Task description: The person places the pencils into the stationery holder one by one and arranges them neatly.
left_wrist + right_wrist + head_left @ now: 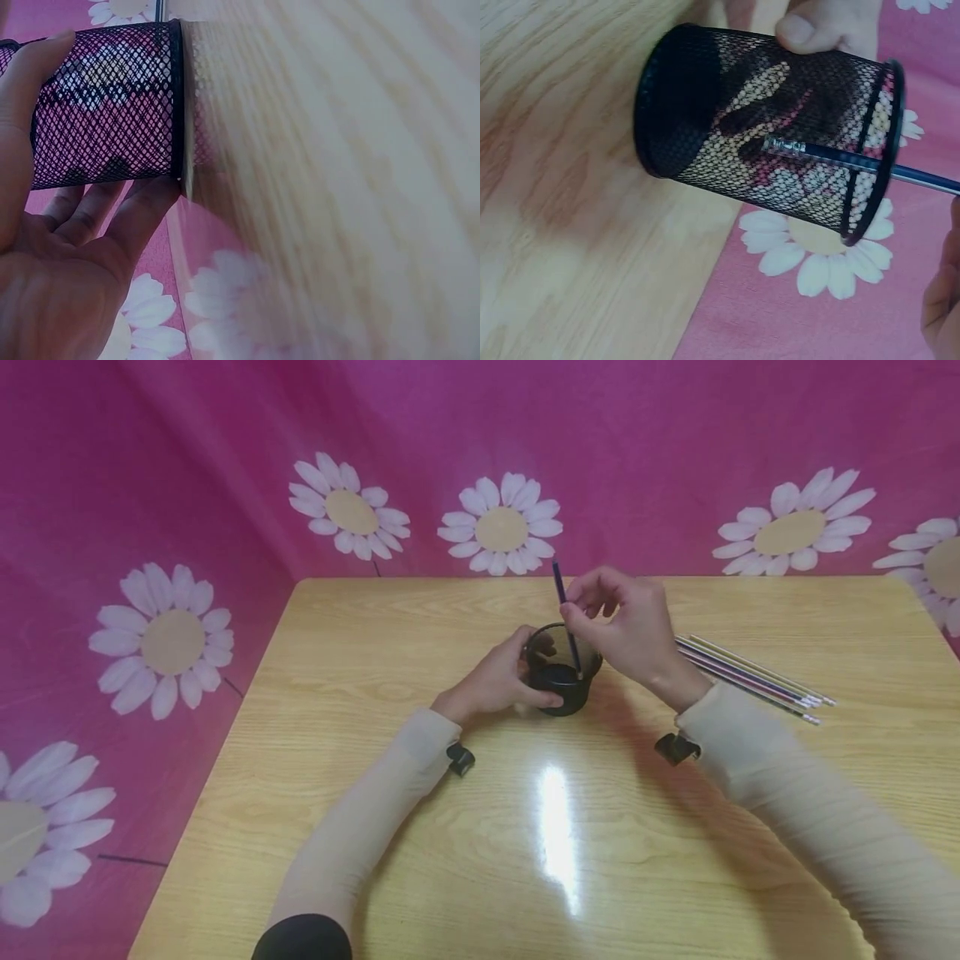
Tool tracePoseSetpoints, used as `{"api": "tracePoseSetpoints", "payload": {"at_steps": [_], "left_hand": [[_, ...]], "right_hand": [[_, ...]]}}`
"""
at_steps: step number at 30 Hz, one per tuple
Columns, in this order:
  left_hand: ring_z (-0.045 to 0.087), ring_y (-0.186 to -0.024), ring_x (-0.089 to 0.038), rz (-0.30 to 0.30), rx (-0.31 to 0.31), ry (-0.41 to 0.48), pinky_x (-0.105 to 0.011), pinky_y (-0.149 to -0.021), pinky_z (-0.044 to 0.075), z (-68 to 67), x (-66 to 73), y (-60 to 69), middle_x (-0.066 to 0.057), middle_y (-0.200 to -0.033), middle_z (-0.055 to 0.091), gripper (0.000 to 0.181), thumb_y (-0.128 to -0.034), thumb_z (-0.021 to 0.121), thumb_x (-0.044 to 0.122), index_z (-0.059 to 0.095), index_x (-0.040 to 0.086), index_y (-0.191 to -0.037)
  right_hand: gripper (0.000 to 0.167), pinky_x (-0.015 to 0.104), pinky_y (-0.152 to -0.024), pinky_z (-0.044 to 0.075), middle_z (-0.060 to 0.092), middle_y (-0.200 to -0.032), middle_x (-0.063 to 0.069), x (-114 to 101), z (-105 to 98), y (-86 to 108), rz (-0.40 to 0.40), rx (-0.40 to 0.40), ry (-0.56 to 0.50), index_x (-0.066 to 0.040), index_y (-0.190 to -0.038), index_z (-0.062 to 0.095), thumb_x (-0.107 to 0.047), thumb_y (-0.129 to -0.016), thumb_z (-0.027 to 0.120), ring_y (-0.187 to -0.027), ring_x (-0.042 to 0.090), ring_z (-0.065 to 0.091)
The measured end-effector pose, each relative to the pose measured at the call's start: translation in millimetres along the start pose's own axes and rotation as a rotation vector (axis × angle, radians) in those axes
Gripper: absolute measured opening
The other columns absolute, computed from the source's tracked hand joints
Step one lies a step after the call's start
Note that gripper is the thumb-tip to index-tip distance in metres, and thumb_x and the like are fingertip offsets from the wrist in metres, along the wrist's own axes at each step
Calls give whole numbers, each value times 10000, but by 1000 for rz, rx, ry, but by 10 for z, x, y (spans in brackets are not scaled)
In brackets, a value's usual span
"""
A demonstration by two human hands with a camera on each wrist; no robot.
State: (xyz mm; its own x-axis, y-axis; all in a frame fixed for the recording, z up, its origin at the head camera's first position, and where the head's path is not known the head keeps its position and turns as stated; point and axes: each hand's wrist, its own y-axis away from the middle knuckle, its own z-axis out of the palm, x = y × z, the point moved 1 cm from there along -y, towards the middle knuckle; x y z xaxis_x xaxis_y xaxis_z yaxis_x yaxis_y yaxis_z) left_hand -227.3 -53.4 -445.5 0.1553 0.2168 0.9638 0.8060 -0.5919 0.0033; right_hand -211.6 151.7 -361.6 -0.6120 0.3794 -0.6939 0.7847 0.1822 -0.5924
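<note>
A black mesh pencil cup (564,700) stands upright on the table. My left hand (495,678) grips it from the left, thumb in front and fingers around the far side; in the left wrist view the palm (64,281) lies beside the mesh wall (112,105). Above the rim, my right hand (630,631) pinches a dark pencil (558,582) between thumb and fingers. The pencil (922,178) points down into the cup, its metal-banded eraser end (784,146) inside and above the base in the right wrist view.
Several pencils (750,671) lie side by side on the wooden table (420,877), right of the cup and partly behind the right wrist. A pink cloth with white daisies (500,529) hangs behind the table and along its left side.
</note>
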Motion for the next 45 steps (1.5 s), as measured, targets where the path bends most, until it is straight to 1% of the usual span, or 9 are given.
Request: {"api": "tracePoseSetpoints", "payload": {"at_steps": [10, 18, 25, 29, 34, 36, 41, 42, 45], "left_hand": [[655, -1241, -272, 5, -3, -13, -298, -1083, 521, 4, -16, 3, -173, -1426, 577, 819, -807, 950, -32, 450, 5, -1455], [605, -1318, -246, 2, -5, -34, -280, -1105, 496, -10, -16, 18, -125, -1439, 596, 774, -819, 958, 8, 471, 50, -1419], [601, -1341, -235, 8, -17, -23, -277, -1108, 498, -20, -13, 20, -98, -1502, 574, 904, -838, 946, 11, 398, 55, -1555], [613, -1311, -189, 18, -29, -36, -277, -1104, 500, -25, -20, 14, -74, -1501, 586, 924, -854, 937, 24, 386, 65, -1595], [639, -1256, -174, 31, -56, -63, -305, -1089, 515, -31, -37, -3, -50, -1450, 626, 833, -866, 933, 51, 456, 85, -1548], [645, -1242, -182, 24, -62, -68, -318, -1081, 521, -40, -105, -46, -43, -1437, 634, 815, -863, 947, 97, 481, 105, -1533], [661, -1224, -202, 9, -72, -58, -316, -1078, 525, -45, -92, -41, -59, -1418, 647, 780, -869, 944, 106, 499, 94, -1509], [664, -1221, -201, 11, -71, -58, -309, -1078, 524, -39, -23, -1, -61, -1415, 649, 768, -876, 929, 67, 494, 82, -1509], [666, -1220, -212, 2, -69, -60, -312, -1073, 528, -37, -19, 6, -69, -1420, 646, 779, -877, 928, 66, 489, 79, -1521]], "right_hand": [[43, 196, -601, 424, 755, -819, 54, 76, 84, 39, 12, -107, 140, -23, -968, 773, -28, -926, 775, -702, 157, 613], [69, 322, -628, 435, 758, -820, 27, 62, 150, 18, 62, -225, 247, -57, -985, 781, -105, -945, 754, -688, 176, 582], [92, 369, -621, 426, 761, -811, 22, 28, 243, -47, 13, -292, 322, -63, -988, 780, -141, -951, 749, -650, 179, 596], [89, 392, -627, 422, 765, -812, 23, 35, 306, -50, 22, -333, 346, -71, -992, 782, -153, -962, 766, -668, 189, 623], [88, 427, -638, 472, 772, -817, 30, 53, 347, -27, 32, -351, 374, -75, -991, 788, -155, -956, 786, -719, 219, 680], [90, 446, -651, 490, 770, -814, 36, 55, 356, -24, 31, -355, 381, -73, -992, 786, -153, -951, 786, -735, 234, 687], [97, 480, -673, 513, 770, -817, 40, 49, 366, -22, 31, -355, 393, -79, -994, 785, -161, -942, 785, -770, 261, 693], [100, 483, -672, 516, 771, -819, 39, 48, 368, -22, 32, -353, 397, -81, -996, 787, -164, -940, 787, -774, 263, 694], [104, 487, -664, 517, 776, -826, 31, 46, 371, -14, 43, -348, 408, -91, -1002, 795, -176, -941, 790, -786, 267, 695]]}}
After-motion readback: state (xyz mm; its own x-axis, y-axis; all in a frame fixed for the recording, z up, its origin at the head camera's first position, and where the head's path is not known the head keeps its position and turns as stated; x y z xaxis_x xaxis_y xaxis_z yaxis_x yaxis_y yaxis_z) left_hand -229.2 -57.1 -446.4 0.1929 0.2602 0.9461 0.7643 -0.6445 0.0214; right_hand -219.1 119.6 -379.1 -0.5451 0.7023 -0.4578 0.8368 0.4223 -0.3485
